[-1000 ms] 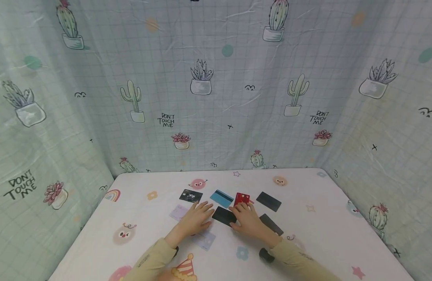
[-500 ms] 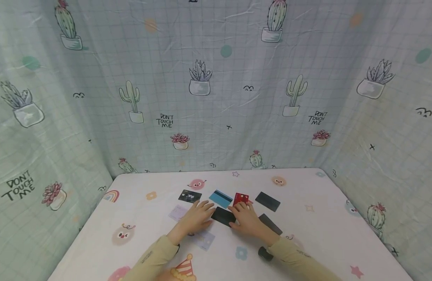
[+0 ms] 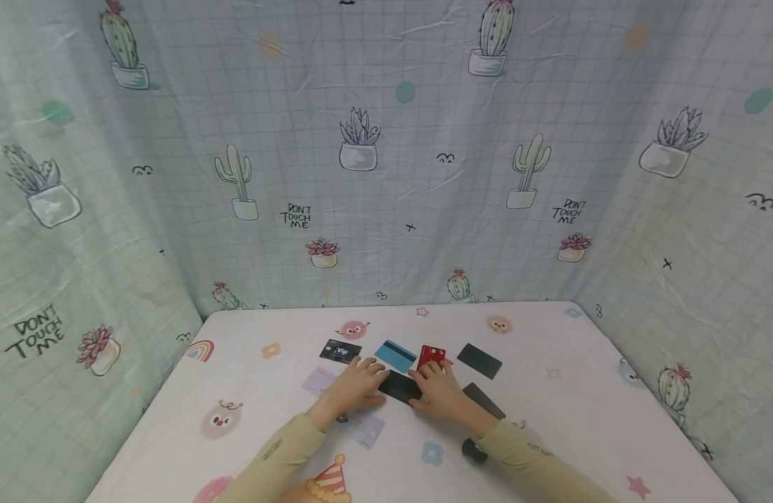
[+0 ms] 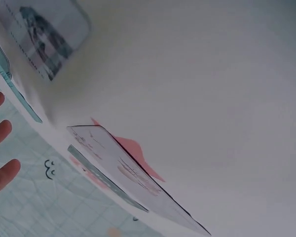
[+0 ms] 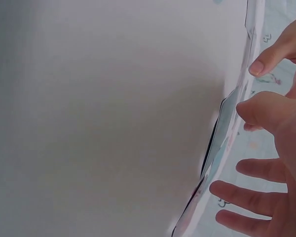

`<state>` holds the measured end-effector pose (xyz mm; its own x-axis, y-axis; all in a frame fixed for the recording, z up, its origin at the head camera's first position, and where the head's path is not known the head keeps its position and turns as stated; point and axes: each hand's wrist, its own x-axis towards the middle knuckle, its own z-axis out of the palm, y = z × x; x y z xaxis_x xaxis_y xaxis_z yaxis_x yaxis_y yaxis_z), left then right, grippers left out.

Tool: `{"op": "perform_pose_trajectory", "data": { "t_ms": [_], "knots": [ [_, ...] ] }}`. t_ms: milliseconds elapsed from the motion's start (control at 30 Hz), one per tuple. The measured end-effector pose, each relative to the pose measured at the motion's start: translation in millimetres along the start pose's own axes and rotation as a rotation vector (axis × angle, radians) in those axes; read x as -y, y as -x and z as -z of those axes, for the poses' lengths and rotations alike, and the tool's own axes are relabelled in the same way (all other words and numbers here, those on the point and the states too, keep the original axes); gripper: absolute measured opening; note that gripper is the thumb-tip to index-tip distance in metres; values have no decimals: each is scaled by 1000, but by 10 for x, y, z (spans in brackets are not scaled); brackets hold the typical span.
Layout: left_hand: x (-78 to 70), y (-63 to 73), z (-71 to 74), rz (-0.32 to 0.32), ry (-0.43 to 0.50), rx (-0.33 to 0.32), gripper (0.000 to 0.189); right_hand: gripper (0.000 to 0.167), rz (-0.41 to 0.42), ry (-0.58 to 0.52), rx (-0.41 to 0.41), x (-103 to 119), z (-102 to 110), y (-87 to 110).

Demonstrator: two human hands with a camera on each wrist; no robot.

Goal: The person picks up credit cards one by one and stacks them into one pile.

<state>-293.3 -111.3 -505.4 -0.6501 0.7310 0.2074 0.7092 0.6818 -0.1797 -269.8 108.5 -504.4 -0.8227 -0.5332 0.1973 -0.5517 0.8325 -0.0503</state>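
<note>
A black card [image 3: 399,388] lies on the table in the middle of the head view, between both hands. My left hand [image 3: 353,385] is at its left end, with the fingertips over or beside that edge; contact cannot be told. At the card's right end is my right hand [image 3: 445,392], its fingertips near the red card [image 3: 433,353]. Loosely spread fingers [image 4: 1,134] show at the edge of the left wrist view. In the right wrist view, my right hand's fingers [image 5: 251,197] are spread and slightly bent, with nothing visibly held.
Behind lie a black VIP card [image 3: 340,351] and a blue striped card [image 3: 395,356]. Two dark cards, one farther back [image 3: 480,361] and one nearer card [image 3: 485,399], lie at right. A lilac card [image 3: 318,380] and a pale card [image 3: 366,428] lie at left. A patterned curtain [image 3: 386,188] surrounds the table.
My left hand has shifted slightly right, its fingertips now reaching the black card's left end. The right hand and the cards look unmoved.
</note>
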Motion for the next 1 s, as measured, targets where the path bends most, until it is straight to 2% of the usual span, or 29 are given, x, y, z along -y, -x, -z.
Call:
{"op": "perform_pose_trajectory", "data": {
  "t_ms": [133,367,500,700,1000],
  "knots": [
    [8,-29,-60,-2,-17,12,51,56,6,17,11,9,3,-3],
    [12,-73,-108,-22,-30,-5,53,56,22,35,10,6,-29,-7],
    [6,-91,-94,-32,-33,-5,53,56,20,22,29,5,-31,-11],
    [-19,-105,-60,-32,-54,41,53,56,39,45,31,4,-36,-16],
    [-24,-123,-94,-30,-56,84,55,58,25,68,68,22,-51,-19]
  ]
}}
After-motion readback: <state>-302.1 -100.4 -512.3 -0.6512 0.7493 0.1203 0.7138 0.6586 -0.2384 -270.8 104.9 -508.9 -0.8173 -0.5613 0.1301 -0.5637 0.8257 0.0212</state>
